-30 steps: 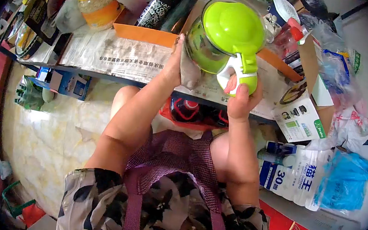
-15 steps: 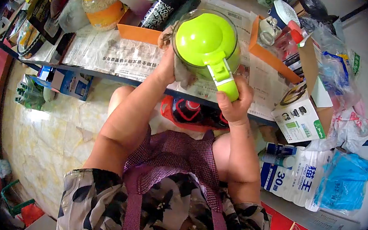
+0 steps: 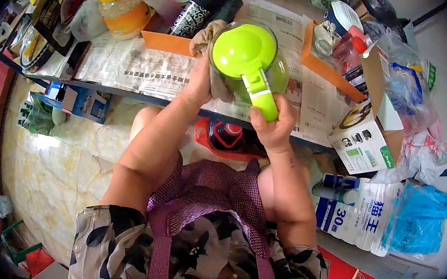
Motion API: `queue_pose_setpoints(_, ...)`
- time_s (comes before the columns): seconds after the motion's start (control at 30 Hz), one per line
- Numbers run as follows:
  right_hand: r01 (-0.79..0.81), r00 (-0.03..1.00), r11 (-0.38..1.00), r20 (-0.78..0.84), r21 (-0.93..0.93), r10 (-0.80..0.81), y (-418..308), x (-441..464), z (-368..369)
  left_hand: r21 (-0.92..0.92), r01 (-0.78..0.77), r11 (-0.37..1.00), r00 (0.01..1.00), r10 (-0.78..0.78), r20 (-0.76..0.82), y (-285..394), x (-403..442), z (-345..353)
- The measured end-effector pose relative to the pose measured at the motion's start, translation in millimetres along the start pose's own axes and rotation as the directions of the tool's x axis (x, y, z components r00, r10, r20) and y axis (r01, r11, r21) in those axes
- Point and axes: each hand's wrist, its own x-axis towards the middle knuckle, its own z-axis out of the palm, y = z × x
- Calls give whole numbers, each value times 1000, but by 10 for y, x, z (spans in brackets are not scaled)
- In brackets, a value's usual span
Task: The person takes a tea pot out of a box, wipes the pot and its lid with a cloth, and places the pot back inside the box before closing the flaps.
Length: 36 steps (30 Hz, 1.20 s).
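A clear jug with a bright green lid [image 3: 245, 48] and green handle is held up over the newspaper-covered shelf. My right hand [image 3: 276, 124] is closed round the handle [image 3: 265, 104], thumb on top. On the jug's left side, my left hand [image 3: 201, 82] presses a beige cloth [image 3: 209, 36] against the wall; the cloth bunches above the hand and hangs below the jug's edge. Most of the left fingers are hidden behind the cloth and the jug. The jug is tilted, its lid towards me.
An orange tray [image 3: 171, 43] with a black patterned cylinder [image 3: 203, 5] stands behind on the left, near a yellow-lidded jar [image 3: 120, 6]. To the right are another orange tray [image 3: 332, 77] and an open carton [image 3: 364, 136]. Below the shelf edge sit dark red-capped bottles [image 3: 225, 135].
The jug has shifted slightly left and tilted, showing more of its right side. My right hand has moved left with the handle. The cloth now shows more above my left hand.
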Motion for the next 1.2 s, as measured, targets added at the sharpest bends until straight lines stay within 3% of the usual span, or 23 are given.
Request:
queue_pose_setpoints(0.03,-44,998,999,-34,21,45,-14,-9,26,-22,-2,1000,1000,2,22,-32,-51,56)
queue_pose_setpoints(0.1,-150,983,982,-92,119,161,-22,-20,90,136,-15,991,1000,12,24,-224,-59,-27)
queue_pose_setpoints(0.17,-263,945,926,-124,270,304,8,-35,156,498,14,867,997,-53,64,-194,-155,36)
queue_pose_setpoints(0.23,-299,931,897,-106,326,349,150,-61,180,555,-143,819,989,96,112,-254,-260,210)
queue_pose_setpoints(0.3,-293,919,876,-141,383,369,218,-35,195,730,24,683,976,-176,132,-340,-146,22)
queue_pose_setpoints(0.33,-355,895,861,-136,364,426,169,2,159,743,-144,654,974,-40,225,-325,-205,116)
queue_pose_setpoints(0.37,-334,883,839,-168,429,438,192,25,163,763,-148,629,967,-69,244,-272,-259,198)
queue_pose_setpoints(0.43,-285,852,786,-231,549,470,280,99,182,760,-566,320,821,307,482,-487,-199,147)
queue_pose_setpoints(0.53,-319,779,755,-295,573,554,311,194,155,802,-576,157,812,229,537,-563,-250,95)
queue_pose_setpoints(0.63,-301,764,743,-315,598,563,362,235,135,776,-532,339,846,171,506,-416,-216,100)
queue_pose_setpoints(0.67,-292,772,744,-311,600,554,387,241,130,761,-406,506,901,81,427,-261,-309,189)
queue_pose_setpoints(0.73,-297,772,716,-283,631,569,490,234,160,723,-157,673,913,-180,366,-124,-306,147)
queue_pose_setpoints(0.77,-286,805,708,-239,646,543,498,237,167,693,-17,721,886,-311,344,-66,-284,97)
queue_pose_setpoints(0.8,-274,835,698,-197,662,514,501,236,176,783,31,621,854,-424,302,-112,-226,-50)
queue_pose_setpoints(0.87,-258,857,681,-163,685,489,568,220,270,762,58,645,705,-567,426,49,-313,44)
queue_pose_setpoints(0.9,-248,908,759,-128,602,398,659,214,272,751,75,656,616,-623,483,96,-358,86)
queue_pose_setpoints(1.0,-380,900,807,-21,453,435,543,183,326,631,204,749,628,-594,503,68,-391,63)
queue_pose_setpoints(1.1,-470,882,818,151,332,446,474,136,321,491,307,815,719,-537,442,73,-376,-16)
queue_pose_setpoints(1.13,-487,873,804,167,341,459,452,135,311,453,316,833,742,-515,428,81,-360,-31)
queue_pose_setpoints(1.2,-491,871,854,95,173,482,369,151,148,393,350,850,750,-506,425,113,-370,-33)
